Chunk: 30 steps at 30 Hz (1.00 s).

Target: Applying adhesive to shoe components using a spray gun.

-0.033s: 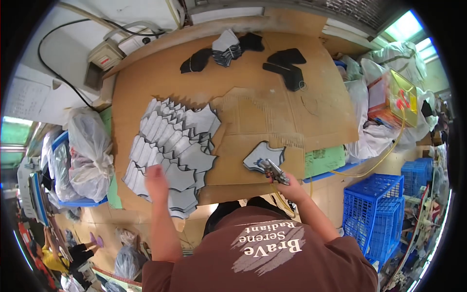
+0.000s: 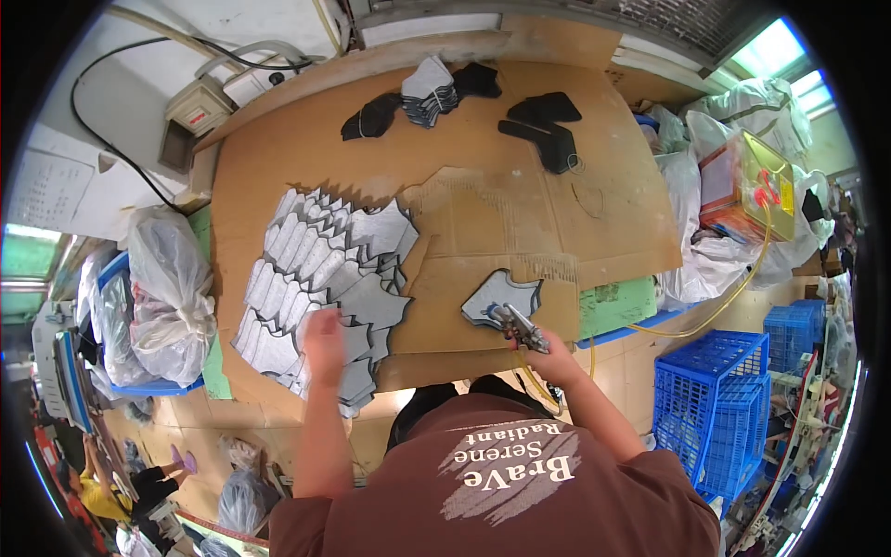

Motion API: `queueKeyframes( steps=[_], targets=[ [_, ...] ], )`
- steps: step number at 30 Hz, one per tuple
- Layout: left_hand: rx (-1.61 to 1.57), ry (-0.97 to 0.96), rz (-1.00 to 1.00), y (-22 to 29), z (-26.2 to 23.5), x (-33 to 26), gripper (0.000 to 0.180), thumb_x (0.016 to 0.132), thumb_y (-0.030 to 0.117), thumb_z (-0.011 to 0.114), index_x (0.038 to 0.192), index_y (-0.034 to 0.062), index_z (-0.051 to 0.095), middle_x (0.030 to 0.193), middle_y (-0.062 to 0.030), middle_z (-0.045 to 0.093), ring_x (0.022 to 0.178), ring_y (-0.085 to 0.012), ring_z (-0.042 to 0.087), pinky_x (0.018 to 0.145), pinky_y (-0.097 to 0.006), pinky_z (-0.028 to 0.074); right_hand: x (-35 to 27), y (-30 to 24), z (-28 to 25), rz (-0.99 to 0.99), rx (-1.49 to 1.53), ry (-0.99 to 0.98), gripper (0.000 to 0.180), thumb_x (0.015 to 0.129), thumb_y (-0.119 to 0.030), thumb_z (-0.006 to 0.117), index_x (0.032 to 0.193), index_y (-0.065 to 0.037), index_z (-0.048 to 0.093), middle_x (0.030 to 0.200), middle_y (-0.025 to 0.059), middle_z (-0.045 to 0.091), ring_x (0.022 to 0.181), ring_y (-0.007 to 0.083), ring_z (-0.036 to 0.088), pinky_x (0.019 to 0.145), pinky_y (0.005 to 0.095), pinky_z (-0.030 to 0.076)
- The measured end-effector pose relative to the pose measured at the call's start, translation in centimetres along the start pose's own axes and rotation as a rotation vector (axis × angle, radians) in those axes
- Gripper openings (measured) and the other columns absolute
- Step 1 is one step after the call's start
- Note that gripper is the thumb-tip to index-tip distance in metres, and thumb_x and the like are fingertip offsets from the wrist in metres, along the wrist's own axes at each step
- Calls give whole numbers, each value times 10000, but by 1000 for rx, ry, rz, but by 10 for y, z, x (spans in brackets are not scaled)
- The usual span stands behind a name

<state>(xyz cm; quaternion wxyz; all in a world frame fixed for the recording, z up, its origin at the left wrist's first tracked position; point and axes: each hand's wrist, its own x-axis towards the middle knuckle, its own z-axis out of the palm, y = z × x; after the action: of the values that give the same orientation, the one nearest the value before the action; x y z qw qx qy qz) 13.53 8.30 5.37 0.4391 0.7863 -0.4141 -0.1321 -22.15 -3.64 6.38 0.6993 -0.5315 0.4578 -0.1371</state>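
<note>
My right hand [image 2: 554,358] is wrapped round a metal spray gun [image 2: 520,327] with a yellow hose. The gun's nozzle end is over a grey, dark-edged cut piece [image 2: 499,295] lying flat on the cardboard. To the left, overlapping rows of similar grey pieces [image 2: 316,251] spread like shingles. Over the near edge of those rows is my left hand [image 2: 323,345], blurred by motion, so its fingers do not show clearly.
Cardboard [image 2: 631,223] covers the table. At its far side lie a banded grey stack [image 2: 429,91] and black pieces [image 2: 548,130]. Bagged goods [image 2: 170,278] stand left. An open metal can [image 2: 750,190] with a hose is right, above blue crates [image 2: 710,408].
My left hand has moved a little to the right over the near rows of grey pieces. My right hand and the spray gun have hardly moved.
</note>
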Motion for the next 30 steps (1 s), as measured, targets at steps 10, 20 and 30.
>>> queueKeyframes(
  steps=[10,20,30],
  targets=[
    [128,-490,12,68,159,-39,279,706,192,691,937,66,598,910,-117,568,880,-312,559,728,-388,463,0,0,5,-23,46,-37,203,680,8,501,874,-40,537,780,3,536,758,101,484,713,240,400],
    [141,-502,-58,70,160,-34,283,667,174,724,891,65,590,872,-92,568,818,-278,568,687,-362,463,1,-8,0,60,30,-2,215,692,13,498,894,-41,548,759,-3,546,732,90,489,692,224,394],
    [139,-457,-23,71,161,-34,279,641,147,736,854,70,575,847,-91,568,801,-281,567,683,-373,461,-1,-13,-11,-19,91,137,231,726,17,506,942,-46,557,777,-12,550,747,84,498,706,226,396]
  ],
)
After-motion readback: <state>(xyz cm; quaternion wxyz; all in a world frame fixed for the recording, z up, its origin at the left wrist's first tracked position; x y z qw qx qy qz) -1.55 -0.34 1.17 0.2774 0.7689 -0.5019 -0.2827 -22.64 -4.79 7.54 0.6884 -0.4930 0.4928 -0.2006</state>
